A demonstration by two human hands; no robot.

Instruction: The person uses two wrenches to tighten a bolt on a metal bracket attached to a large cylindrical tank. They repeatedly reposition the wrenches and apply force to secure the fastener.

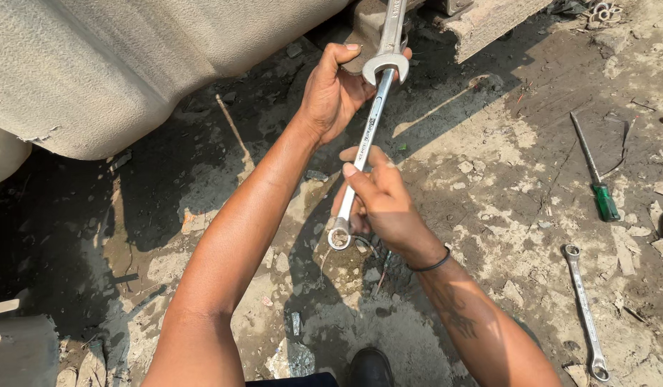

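Note:
A long silver combination spanner [368, 129] runs from upper centre down toward me. Its open jaw hooks round the end of a second silver spanner [392, 25] that points up to the underside of a vehicle. My left hand [335, 93] cups the place where the two spanners join. My right hand [378, 201] grips the long spanner's shaft just above its ring end [338, 238]. A black band sits on my right wrist.
A pale vehicle body panel [131, 64] overhangs the top left. On the dusty ground to the right lie a green-handled screwdriver [595, 172] and another spanner [583, 309]. My dark shoe [371, 367] is at the bottom centre. Stones and debris are scattered about.

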